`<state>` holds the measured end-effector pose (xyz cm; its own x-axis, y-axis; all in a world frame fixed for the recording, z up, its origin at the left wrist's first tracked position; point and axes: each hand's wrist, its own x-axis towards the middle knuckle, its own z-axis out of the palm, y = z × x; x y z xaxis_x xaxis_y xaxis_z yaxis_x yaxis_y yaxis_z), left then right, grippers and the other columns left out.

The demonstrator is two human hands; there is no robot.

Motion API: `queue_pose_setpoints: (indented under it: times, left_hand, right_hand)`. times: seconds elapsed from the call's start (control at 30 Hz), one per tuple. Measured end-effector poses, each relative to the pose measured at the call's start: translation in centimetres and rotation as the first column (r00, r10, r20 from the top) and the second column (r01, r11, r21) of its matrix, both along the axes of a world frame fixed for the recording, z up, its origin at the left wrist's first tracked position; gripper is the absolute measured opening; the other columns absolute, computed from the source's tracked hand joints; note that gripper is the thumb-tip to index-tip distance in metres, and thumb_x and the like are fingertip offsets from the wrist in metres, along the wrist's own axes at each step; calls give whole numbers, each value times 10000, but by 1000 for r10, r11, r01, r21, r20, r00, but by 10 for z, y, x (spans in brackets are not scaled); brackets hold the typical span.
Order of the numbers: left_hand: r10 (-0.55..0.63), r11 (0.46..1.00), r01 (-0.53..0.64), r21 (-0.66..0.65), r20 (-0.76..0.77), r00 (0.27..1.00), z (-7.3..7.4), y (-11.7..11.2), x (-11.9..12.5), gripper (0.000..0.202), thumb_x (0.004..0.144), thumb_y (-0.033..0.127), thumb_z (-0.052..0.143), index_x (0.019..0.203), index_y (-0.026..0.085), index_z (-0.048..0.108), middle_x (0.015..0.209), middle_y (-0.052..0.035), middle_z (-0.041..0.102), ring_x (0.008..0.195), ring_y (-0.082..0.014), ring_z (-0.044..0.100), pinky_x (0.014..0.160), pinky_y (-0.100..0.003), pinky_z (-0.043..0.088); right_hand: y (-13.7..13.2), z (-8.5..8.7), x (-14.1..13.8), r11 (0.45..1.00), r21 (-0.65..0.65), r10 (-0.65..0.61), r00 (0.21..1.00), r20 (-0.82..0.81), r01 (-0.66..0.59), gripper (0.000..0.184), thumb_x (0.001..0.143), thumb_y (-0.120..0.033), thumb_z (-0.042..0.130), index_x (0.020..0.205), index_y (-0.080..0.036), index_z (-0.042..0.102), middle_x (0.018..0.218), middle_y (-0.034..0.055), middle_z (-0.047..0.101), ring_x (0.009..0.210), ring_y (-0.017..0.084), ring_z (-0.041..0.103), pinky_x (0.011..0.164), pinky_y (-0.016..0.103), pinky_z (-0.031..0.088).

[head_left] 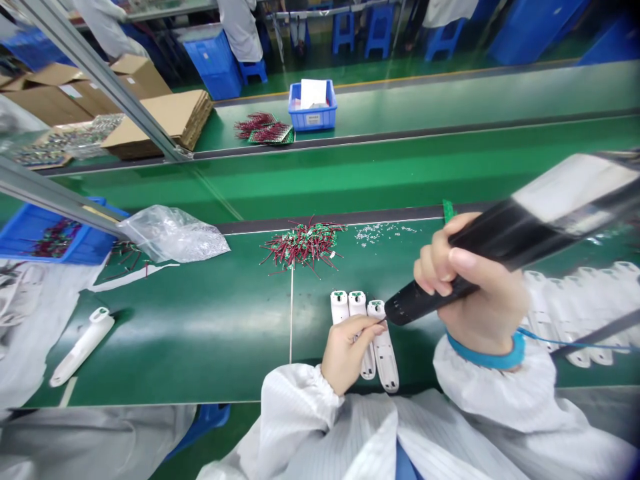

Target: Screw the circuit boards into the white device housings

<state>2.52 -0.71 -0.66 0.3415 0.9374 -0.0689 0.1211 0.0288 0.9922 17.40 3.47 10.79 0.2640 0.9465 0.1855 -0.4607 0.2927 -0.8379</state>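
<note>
My right hand (480,287) is wrapped round a thick black electric screwdriver (495,233), slanting down to the left. Its thin bit ends right at the fingertips of my left hand (350,350). Those fingers are closed in a pinch over the white plastic housings; what they hold, if anything, is too small to make out. Three housings lie side by side below: the right one (385,353) under the bit, the middle one (357,303) partly covered by my left hand, and the left one (339,305) showing mostly its top end with a green piece in it.
A heap of small green boards with dark red wires (307,245) lies ahead, beside scattered small screws (373,232). More white housings (575,313) line the right. At left are a lone housing (83,347), a plastic bag (175,233) and a blue bin (95,243).
</note>
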Motion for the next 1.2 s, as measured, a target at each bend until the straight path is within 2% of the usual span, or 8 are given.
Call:
queue_pose_setpoints:
  times: [0.2, 0.33, 0.47, 0.67, 0.97, 1.2]
  left_hand:
    - [-39, 999, 39, 33, 11, 999, 2, -1, -1, 258, 919, 325, 570, 835, 179, 766, 841, -51, 772, 796, -184, 703, 803, -303, 552]
    - [36, 997, -33, 77, -39, 999, -1, 0, 3, 230, 838, 379, 681, 743, 188, 767, 727, -35, 756, 691, -179, 687, 691, -285, 555]
    - [103, 988, -85, 126, -150, 983, -4, 2, 4, 156, 837, 319, 690, 780, 197, 768, 730, -20, 752, 666, -163, 681, 676, -271, 550]
    - [149, 957, -77, 281, -246, 958, -3, 2, -1, 209, 870, 318, 650, 723, 194, 732, 680, -17, 722, 644, -158, 660, 652, -273, 534]
    - [151, 931, -33, 363, -302, 941, -1, 4, -1, 260, 867, 365, 655, 677, 192, 698, 637, -11, 698, 616, -153, 638, 623, -278, 501]
    - [161, 910, -12, 415, -326, 931, 0, 5, -2, 245, 865, 341, 664, 677, 185, 680, 651, -7, 704, 620, -151, 640, 643, -285, 481]
  right_hand:
    - [3, -1, 3, 1000, -10, 3, 998, -60, -3, 163, 706, -126, 631, 861, -170, 603, 503, -55, 466, 367, 66, 399, 360, 223, 313]
    - [3, -7, 1, 999, -53, 4, 999, -32, -5, 164, 704, -143, 644, 856, -186, 603, 499, -59, 476, 365, 70, 394, 365, 225, 325]
    - [4, -13, -4, 997, -70, -9, 999, 32, 11, 181, 698, -157, 681, 851, -223, 611, 531, -53, 505, 378, 89, 425, 375, 248, 348]
    - [3, -9, -6, 998, -43, -33, 998, 48, 35, 185, 698, -192, 719, 843, -238, 614, 519, -53, 490, 366, 95, 409, 373, 263, 335]
    - [0, -8, -5, 999, -32, -28, 999, 29, 29, 172, 701, -169, 690, 848, -233, 627, 508, -52, 492, 360, 98, 408, 365, 262, 323]
    - [-1, -9, -6, 1000, -14, 6, 1000, 18, -6, 180, 707, -142, 671, 865, -217, 627, 516, -50, 506, 366, 93, 438, 367, 251, 353]
